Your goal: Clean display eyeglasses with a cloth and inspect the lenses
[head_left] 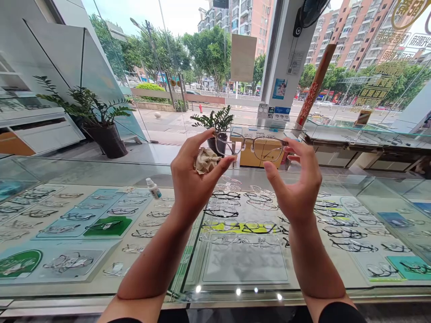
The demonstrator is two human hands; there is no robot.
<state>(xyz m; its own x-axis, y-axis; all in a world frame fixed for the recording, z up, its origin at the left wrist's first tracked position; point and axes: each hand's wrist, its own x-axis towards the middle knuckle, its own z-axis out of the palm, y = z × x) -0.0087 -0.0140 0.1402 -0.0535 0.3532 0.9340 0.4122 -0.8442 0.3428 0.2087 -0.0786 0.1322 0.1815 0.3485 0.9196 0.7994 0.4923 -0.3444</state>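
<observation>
I hold a pair of clear-framed glasses [253,147] up at eye level over a glass display counter [235,287]. My left hand [193,177] pinches the left lens rim between thumb and forefinger and keeps a crumpled beige cloth [205,160] tucked in the palm. My right hand [296,179] grips the right end of the frame, fingers curled round the temple hinge.
Under the counter glass lie several rows of spectacle frames [235,211] on coloured cards. A small white spray bottle [154,187] lies on the counter top to the left. Potted plants [101,121] stand by the shop window; a second counter [367,134] runs along the right.
</observation>
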